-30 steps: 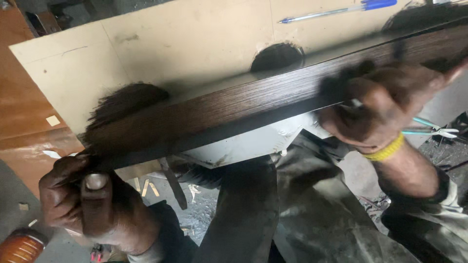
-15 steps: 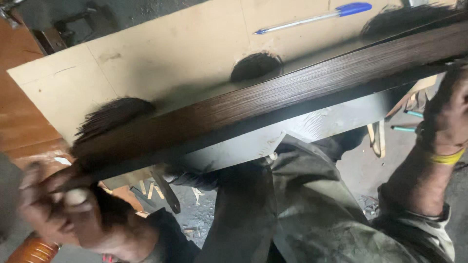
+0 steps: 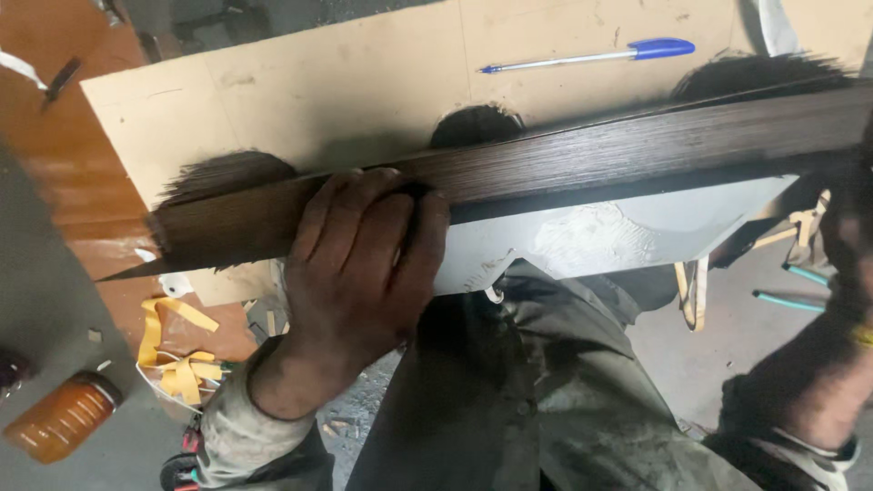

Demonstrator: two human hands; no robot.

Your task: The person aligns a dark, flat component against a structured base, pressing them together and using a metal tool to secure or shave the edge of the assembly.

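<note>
A long dark wood-grain strip [image 3: 582, 159] runs across the view from lower left to upper right, lying over a pale board [image 3: 346, 82]. My left hand [image 3: 364, 264] is closed around the strip near its left third, fingers curled over the top edge. My right hand [image 3: 850, 236] is at the far right edge, dark and blurred, against the strip's right end; its grip is not clearly visible. A yellow band sits on that wrist. Dark brushed smears mark the board behind the strip.
A blue-capped pen [image 3: 591, 56] lies on the board at the top. An orange-brown jar [image 3: 62, 416] lies on the grey floor at lower left, with yellow strip offcuts [image 3: 177, 350] beside it. Teal-handled tools [image 3: 791, 291] lie at right. My trousered legs fill the bottom.
My left hand has moved from the strip's left end, where it held a small tool, rightward to grip the strip itself. The right hand has slid out toward the right edge.
</note>
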